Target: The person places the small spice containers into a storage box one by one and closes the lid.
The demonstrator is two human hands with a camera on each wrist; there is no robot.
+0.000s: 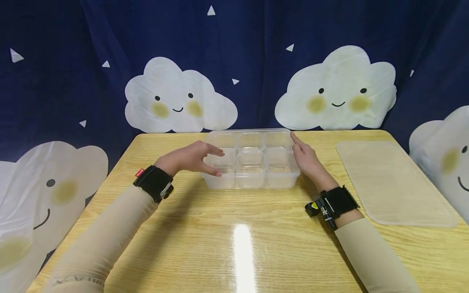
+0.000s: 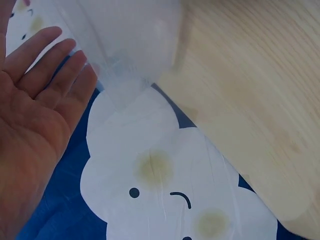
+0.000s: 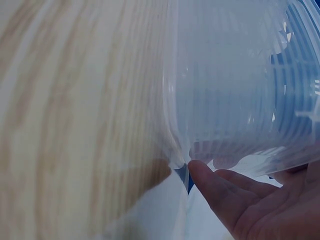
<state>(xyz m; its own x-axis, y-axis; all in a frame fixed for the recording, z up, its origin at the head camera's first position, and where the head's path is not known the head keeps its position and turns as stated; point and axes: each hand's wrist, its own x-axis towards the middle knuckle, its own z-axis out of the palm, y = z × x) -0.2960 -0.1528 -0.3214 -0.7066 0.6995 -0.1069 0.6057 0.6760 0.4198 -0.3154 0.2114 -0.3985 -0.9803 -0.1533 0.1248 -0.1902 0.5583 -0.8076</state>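
A clear plastic storage box [image 1: 250,181], divided into several small compartments, stands near the back edge of the table. My left hand [image 1: 194,158] is at its left end, with the fingers and thumb extended over the rim in the head view. In the left wrist view the palm and straight fingers of the left hand [image 2: 45,95] show beside the box's cloudy side [image 2: 132,30]. At the opposite end my right hand [image 1: 307,158] holds the box by its right side. In the right wrist view, fingertips show through the plastic wall.
A translucent flat lid [image 1: 395,183] lies on the right side of the wooden table [image 1: 205,244]. Behind the table hangs a dark blue curtain [image 1: 253,49] with cloud faces. Both wrists wear black straps.
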